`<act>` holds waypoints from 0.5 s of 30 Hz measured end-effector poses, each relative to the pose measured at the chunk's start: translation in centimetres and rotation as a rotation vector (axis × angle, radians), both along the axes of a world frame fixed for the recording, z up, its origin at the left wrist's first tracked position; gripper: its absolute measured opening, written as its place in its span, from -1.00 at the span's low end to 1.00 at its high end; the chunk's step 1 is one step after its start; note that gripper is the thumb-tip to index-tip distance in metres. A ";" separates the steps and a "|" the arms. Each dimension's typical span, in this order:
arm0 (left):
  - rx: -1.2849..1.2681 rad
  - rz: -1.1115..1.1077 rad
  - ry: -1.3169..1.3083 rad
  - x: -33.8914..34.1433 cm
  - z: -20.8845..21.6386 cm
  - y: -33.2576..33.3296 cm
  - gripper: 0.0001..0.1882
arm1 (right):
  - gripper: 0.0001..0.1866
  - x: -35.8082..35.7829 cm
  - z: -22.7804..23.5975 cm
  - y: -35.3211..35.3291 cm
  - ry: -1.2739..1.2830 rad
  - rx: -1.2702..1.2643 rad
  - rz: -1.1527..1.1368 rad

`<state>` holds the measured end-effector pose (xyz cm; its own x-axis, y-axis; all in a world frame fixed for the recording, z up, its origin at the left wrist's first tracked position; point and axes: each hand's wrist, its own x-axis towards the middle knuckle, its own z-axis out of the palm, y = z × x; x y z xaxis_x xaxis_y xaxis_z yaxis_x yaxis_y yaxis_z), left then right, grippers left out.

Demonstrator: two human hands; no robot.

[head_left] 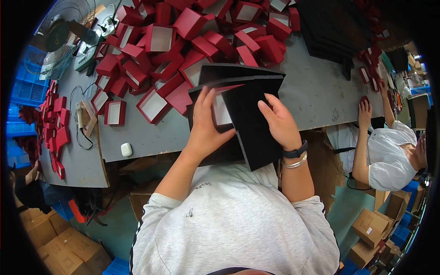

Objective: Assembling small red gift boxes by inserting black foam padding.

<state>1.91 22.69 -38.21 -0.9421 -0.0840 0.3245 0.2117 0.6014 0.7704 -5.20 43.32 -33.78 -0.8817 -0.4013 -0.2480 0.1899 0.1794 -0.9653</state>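
Note:
Just in front of my body, my right hand (280, 123) grips the right part of a black foam-like sheet (256, 126), thumb on top and wrist in a dark band and a bangle. Left of it, my left hand (204, 126) curves around a small red box (222, 109) with a white inside, its fingers along the far left and its thumb at the near side. The sheet covers the right part of this box. Another black sheet (229, 72) lies behind, partly under the held one.
Many red boxes (160, 39) with white insides are heaped at the back of the grey table (316, 101). Stacked black sheets (337, 34) stand at back right. A white earbud case (126, 149) sits near the front edge. A fan (62, 36) and co-worker (389, 153) flank the table.

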 end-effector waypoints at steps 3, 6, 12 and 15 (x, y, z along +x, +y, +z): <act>0.041 -0.019 -0.062 -0.3 -0.8 -0.2 0.13 | -0.48 -0.2 -1.1 -2.1 0.261 0.178 -0.091; -0.078 0.107 0.048 0.5 -0.4 1.0 0.09 | -0.46 0.8 -0.5 -2.7 0.403 0.326 -0.108; -0.127 0.085 0.026 1.0 -0.4 1.3 -0.05 | -0.54 1.6 -0.5 -2.2 0.680 0.433 0.082; -0.129 0.063 -0.026 1.1 -0.6 1.0 -0.07 | -0.58 1.5 -0.2 -2.3 0.745 0.555 0.150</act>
<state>3.02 23.65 -38.84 -0.9446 -0.1026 0.3116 0.1511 0.7072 0.6907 -3.67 41.05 -33.94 -0.8389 -0.5173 0.1690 -0.5045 0.6228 -0.5980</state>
